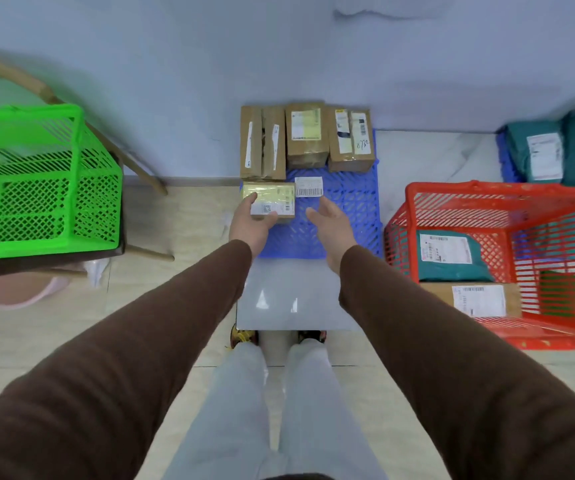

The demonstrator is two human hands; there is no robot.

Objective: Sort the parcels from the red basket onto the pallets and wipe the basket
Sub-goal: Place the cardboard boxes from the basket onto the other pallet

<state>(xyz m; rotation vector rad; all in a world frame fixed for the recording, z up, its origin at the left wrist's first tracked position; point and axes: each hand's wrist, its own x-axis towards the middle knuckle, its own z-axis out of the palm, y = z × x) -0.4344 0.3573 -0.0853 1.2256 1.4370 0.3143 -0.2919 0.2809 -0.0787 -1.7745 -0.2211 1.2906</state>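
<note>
Half the red basket (pixel 452 216) runs off frame, hiding parcels.

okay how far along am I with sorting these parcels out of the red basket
Partly done. Three brown boxes stand along the far edge of the blue pallet, and teal bags lie on the pallet at right. In hand: your left hand grips a yellow-labelled box at the blue pallet; your right hand is open beside it. Left: a teal bag and a brown box remain in the red basket; wiping comes after.

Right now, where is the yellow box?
Centre of the head view: the yellow box sits on the blue pallet's near-left corner, gripped by the left hand.
</note>
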